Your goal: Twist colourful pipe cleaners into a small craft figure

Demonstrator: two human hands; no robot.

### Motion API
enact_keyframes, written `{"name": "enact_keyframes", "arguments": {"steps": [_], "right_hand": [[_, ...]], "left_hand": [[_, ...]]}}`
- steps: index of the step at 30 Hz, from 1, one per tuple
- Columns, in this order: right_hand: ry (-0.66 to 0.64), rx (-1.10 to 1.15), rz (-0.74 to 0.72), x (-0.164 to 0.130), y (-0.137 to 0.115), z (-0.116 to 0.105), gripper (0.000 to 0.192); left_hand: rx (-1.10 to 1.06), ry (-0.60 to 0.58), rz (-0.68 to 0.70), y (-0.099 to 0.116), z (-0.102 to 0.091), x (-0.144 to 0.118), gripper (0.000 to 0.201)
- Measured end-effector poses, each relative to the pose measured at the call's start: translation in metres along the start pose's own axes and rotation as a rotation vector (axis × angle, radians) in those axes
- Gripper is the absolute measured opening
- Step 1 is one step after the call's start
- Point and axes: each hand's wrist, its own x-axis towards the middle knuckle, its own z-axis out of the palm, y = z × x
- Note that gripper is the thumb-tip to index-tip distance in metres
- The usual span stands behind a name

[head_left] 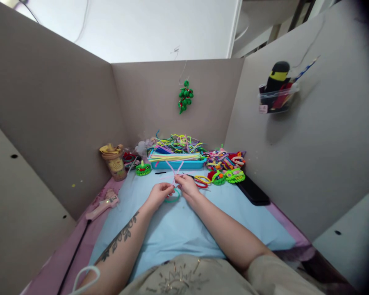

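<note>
Centrally, my left grip (pixel 160 193) and right grip (pixel 186 184) pinch crossed pink pipe cleaners (pixel 174 170) just short of the blue tray (pixel 178 164), open blue mat (pixel 184 229) behind.

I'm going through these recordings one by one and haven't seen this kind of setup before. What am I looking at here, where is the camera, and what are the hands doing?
There is no machine: a person works with bare hands, and one camera worn on the head looks forward and down, so the arms reach in from below. Grey cardboard walls surround a light blue mat. The left hand and right hand meet over it, both pinching pale pink pipe cleaners that cross above the fingers; a teal ring lies beneath them. Behind is a blue tray of pipe cleaners, with finished fuzzy figures to its right, a pink glue gun at left and a lidded cup.
</note>
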Motion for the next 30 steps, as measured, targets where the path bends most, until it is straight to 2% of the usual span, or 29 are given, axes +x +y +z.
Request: {"name": "enact_keyframes", "arguments": {"steps": [11, 17, 20, 23, 25, 30], "right_hand": [[0.005, -0.071, -0.035, -0.002, -0.003, -0.002, 0.032], [0.002, -0.168, -0.133, -0.004, -0.008, -0.001, 0.029], [-0.017, -0.219, -0.225, -0.004, -0.01, -0.003, 0.028], [-0.071, -0.276, -0.251, -0.003, -0.012, -0.006, 0.027], [-0.12, -0.305, -0.237, -0.004, -0.011, -0.006, 0.026], [-0.246, -0.376, -0.222, -0.01, -0.008, 0.0, 0.02]], "left_hand": [[0.015, -0.01, 0.001, 0.0, -0.008, 0.0, 0.035], [0.0, -0.037, -0.055, 0.001, -0.01, 0.0, 0.038], [-0.099, -0.015, -0.025, 0.004, -0.014, -0.001, 0.049], [-0.201, 0.08, 0.074, 0.01, -0.02, -0.001, 0.063], [-0.198, 0.122, 0.095, 0.012, -0.022, 0.0, 0.059], [-0.134, 0.093, 0.086, 0.011, -0.018, 0.001, 0.04]]}}
